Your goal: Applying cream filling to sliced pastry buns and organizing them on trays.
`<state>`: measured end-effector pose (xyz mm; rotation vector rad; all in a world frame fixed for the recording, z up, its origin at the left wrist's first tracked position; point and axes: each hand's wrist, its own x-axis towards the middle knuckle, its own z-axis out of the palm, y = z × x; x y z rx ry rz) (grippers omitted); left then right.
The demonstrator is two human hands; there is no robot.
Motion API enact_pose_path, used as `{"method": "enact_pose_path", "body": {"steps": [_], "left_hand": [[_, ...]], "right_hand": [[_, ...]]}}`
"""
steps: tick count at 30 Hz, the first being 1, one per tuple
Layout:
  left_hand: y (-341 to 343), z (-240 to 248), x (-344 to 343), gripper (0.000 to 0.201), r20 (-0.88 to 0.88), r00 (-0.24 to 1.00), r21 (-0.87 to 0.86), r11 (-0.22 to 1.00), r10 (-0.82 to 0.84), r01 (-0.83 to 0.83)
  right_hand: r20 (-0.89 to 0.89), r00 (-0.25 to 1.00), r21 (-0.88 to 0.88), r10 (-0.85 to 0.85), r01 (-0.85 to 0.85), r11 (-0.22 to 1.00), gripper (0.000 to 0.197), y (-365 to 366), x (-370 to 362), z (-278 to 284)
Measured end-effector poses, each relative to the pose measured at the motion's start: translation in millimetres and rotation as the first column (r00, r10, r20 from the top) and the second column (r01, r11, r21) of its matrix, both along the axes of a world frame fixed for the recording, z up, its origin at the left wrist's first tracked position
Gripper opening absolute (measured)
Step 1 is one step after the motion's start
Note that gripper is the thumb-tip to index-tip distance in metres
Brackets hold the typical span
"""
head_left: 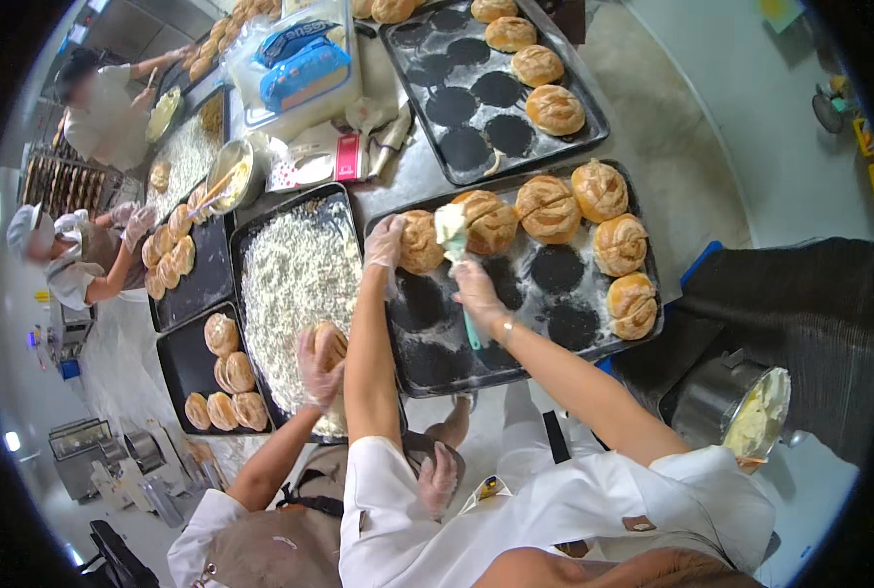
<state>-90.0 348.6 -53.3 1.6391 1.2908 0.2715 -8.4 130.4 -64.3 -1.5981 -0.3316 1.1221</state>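
In a clear glove, my left hand (386, 247) grips the left side of a round golden bun (420, 244) at the top left corner of a dark baking tray (515, 376) with round hollows. My right hand (479, 295), also gloved, is closed round a spatula with a teal handle (473, 331). White cream (451, 227) covers the spatula's head, which is raised beside that bun and overlaps the edge of a scored bun (490, 221). More scored buns (550, 209) line the tray's far and right sides. Several hollows in its middle hold no bun.
A second tray (466, 98) with buns lies beyond. Left is a tray of white crumbs (295, 269), where a co-worker's gloved hand (319, 367) holds a bun. A metal bowl of cream (756, 412) stands at lower right. Paper boxes (315, 162) and a piping bag (395, 137) lie behind.
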Motion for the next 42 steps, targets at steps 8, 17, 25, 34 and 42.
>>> {"method": "enact_pose_path", "body": {"steps": [8,17,25,34,42], "left_hand": [[-83,57,-3,0.049,0.415,0.897,-0.436,0.899,0.155,0.046],[-320,201,57,0.060,0.689,0.556,-0.675,0.692,0.465,0.257],[-493,212,125,0.072,0.575,0.413,0.076,0.549,-0.706,0.833],[-628,254,194,0.059,0.513,0.831,-0.773,-0.307,0.214,0.556],[-682,266,197,0.060,0.433,0.854,-0.820,-0.266,0.289,0.506]], "right_hand": [[0.340,0.928,0.124,-0.152,0.116,0.985,0.041,-10,-10,40],[-0.108,0.963,0.207,-0.246,0.264,0.942,0.034,-235,82,208],[0.877,0.365,0.133,-0.314,0.443,0.887,0.024,-452,111,262],[0.889,-0.067,-0.300,0.453,0.661,0.688,0.047,-651,102,310],[0.904,0.017,-0.324,0.428,0.679,0.658,0.040,-701,106,313]]}}
